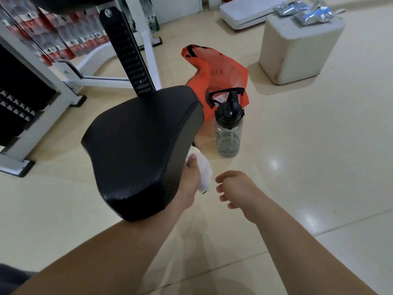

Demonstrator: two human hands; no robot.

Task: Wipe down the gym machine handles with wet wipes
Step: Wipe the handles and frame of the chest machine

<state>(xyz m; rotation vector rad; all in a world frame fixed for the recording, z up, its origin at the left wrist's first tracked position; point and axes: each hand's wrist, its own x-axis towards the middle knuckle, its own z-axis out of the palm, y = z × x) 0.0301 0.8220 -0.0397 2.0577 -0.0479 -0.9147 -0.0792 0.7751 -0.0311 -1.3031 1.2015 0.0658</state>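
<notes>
At black seat pad [138,145] edge, left hand [191,179] gripping white wipe [204,173], right hand [236,188] loosely curled, holding nothing

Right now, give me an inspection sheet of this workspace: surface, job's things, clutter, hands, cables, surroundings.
Surface: glossy cream floor tiles, with light glare.
Job's things: white wet wipe at the right edge of the black seat pad; no machine handle in view.
Clutter: orange bag on the floor, clear bottle upright beside it; foil packs on a white box.
Hands: left hand holds the wipe against the pad; right hand loosely curled, holding nothing.
Cables: one thin dark line at upper left, likely the machine's cable.
Surroundings: white machine frame, weight stack, red-labelled packs behind.
</notes>
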